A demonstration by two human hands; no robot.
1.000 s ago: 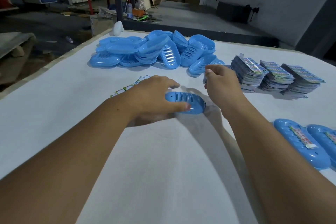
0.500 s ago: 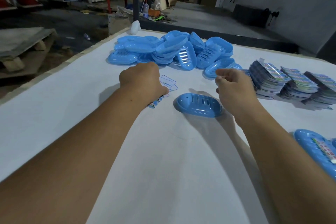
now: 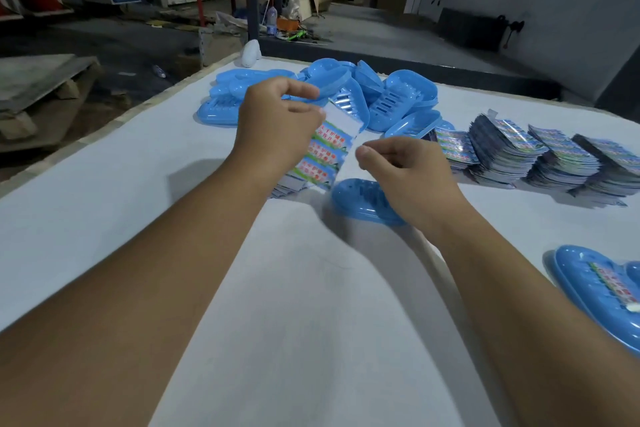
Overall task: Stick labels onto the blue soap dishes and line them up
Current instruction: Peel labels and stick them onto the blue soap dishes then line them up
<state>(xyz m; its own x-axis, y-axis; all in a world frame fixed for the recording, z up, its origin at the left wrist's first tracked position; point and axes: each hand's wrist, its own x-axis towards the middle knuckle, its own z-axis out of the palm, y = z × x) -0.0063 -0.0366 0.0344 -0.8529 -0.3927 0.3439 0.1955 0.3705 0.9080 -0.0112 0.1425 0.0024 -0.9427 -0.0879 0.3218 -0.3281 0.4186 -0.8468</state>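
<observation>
The left hand [image 3: 277, 128] has lifted a label sheet [image 3: 325, 152] off the table [image 3: 104, 204] and now pinches it upright above it. The right hand [image 3: 408, 173], fingers curled and thumb meeting forefinger, hovers at the sheet's edge; whether it holds a label is unclear, so peeling seems to be beginning. An unlabelled soap dish [image 3: 356, 198] waits directly beneath. The dish pile [image 3: 346, 94] lies beyond, label stacks [image 3: 533, 152] right, a labelled dish [image 3: 595, 291] near-right; open cloth lies left and near.

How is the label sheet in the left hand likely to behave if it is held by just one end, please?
The label sheet looks thin and hangs bent from the left hand, so it is probably floppy and light. Its glossy print suggests it may slip between fingers.
</observation>
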